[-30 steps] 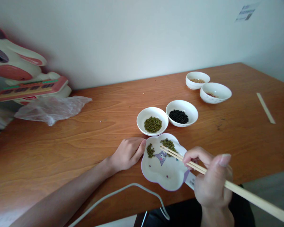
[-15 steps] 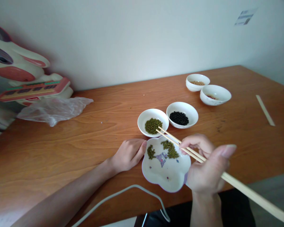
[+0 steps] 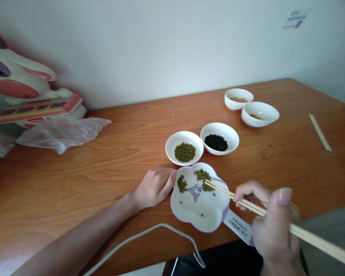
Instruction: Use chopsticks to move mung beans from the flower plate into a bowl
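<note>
My right hand (image 3: pixel 271 218) is closed round a pair of wooden chopsticks (image 3: pixel 227 192). Their tips sit close together at the larger group of green mung beans (image 3: pixel 202 175) in a white flower-shaped dish (image 3: pixel 189 212) with a purple rim and a cartoon figure. A smaller group of mung beans lies at the dish's left. My left hand (image 3: pixel 154 188) rests on the table with curled fingers, its thumb and fingertips at the dish's left rim. Behind the dish stands a white bowl of mung beans (image 3: pixel 172 150). Whether a bean is between the tips I cannot tell.
A bowl of black beans (image 3: pixel 234 142) stands beside the mung bean bowl. Two more white bowls (image 3: pixel 260 119) are farther back right. A wooden strip (image 3: pixel 320 132) lies at the right, a plastic bag (image 3: pixel 66 132) and cow toy (image 3: pixel 37 88) at the left. A white cable (image 3: pixel 149 229) crosses the front.
My right hand has drawn back to the right and down. The chopstick tips have gone from the mung bean bowl to the dish, uncovering its labelled handle. My left hand stays put.
</note>
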`<state>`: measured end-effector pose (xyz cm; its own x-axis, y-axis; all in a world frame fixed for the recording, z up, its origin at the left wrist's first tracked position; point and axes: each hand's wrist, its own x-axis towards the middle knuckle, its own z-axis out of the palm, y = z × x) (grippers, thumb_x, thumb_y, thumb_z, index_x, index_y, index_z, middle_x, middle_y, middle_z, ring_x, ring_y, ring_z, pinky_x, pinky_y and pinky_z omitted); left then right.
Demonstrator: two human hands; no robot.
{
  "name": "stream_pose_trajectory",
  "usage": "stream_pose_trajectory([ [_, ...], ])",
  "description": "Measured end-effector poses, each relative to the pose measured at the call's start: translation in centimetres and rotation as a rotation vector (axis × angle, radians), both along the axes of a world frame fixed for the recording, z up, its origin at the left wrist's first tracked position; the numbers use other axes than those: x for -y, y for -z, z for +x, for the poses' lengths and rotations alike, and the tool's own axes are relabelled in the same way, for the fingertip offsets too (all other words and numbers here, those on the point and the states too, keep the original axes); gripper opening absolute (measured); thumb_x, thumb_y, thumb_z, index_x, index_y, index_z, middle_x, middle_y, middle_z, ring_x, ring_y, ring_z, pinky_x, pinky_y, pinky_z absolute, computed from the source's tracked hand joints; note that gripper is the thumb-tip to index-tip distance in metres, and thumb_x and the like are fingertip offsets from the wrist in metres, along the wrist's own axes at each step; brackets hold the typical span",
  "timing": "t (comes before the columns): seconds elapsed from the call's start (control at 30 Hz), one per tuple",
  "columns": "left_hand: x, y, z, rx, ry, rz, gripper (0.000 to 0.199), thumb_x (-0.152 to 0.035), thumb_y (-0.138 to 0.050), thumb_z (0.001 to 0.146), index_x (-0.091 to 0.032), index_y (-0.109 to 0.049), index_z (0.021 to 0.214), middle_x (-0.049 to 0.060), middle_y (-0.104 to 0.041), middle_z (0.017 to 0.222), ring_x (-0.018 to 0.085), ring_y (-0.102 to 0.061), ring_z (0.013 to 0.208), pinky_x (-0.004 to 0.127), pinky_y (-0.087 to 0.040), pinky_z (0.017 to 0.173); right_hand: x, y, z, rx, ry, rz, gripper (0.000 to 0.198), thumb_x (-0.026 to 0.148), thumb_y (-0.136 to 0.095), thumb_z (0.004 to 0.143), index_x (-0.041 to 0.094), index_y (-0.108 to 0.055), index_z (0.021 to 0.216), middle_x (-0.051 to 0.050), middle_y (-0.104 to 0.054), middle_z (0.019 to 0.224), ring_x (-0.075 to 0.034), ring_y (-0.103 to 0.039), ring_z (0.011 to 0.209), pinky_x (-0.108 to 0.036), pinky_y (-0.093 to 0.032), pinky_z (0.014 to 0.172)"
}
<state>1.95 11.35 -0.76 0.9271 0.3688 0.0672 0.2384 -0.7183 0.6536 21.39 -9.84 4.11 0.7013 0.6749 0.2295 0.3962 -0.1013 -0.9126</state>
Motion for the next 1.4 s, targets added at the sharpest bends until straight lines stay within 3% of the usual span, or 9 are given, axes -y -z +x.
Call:
stream_pose_trajectory([
  [0.27,0.0,0.1,-0.1,-0.006,-0.007,0.004,0.039,-0.033,-0.028,0.114,-0.021,-0.042,0.080,0.000,-0.053,0.077,0.014,-0.047,0.067,0.029,-0.039,0.071,-0.9,-0.7,-1.7,-0.058,-0.029,-0.129,0.079,0.073,-0.015,0.105,0.022,-0.063,0.069,-0.002,-0.058,0.056,-0.016,-0.053,0.053,-0.033,-0.034,0.053],
  [0.53,-0.1,0.1,-0.1,-0.003,0.001,0.001,0.039,-0.032,-0.028,0.114,-0.021,-0.043,0.080,0.000,-0.054,0.077,0.014,-0.049,0.068,0.028,-0.040,0.072,-0.6,0.0,-1.0,-0.062,0.025,-0.032,0.080,0.071,-0.015,0.106,0.022,-0.068,0.070,-0.004,-0.065,0.063,-0.018,-0.060,0.061,-0.032,-0.039,0.055],
  [1.1,-0.1,0.2,-0.1,0.007,0.004,-0.003,0.039,-0.033,-0.028,0.114,-0.021,-0.042,0.080,0.000,-0.053,0.076,0.014,-0.047,0.068,0.030,-0.040,0.072,-1.1,0.1,-1.3,-0.098,0.106,-0.058,0.082,0.074,-0.015,0.105,0.022,-0.066,0.068,-0.003,-0.060,0.060,-0.018,-0.056,0.061,-0.031,-0.039,0.056],
  [1.4,-0.1,0.1,-0.1,0.004,0.003,-0.003,0.040,-0.034,-0.027,0.114,-0.021,-0.043,0.081,0.001,-0.054,0.077,0.015,-0.049,0.068,0.029,-0.041,0.072,-1.0,1.6,0.0,-0.029,0.035,-0.034,0.087,0.074,-0.013,0.105,0.021,-0.069,0.064,-0.004,-0.062,0.056,-0.018,-0.060,0.054,-0.030,-0.042,0.050],
])
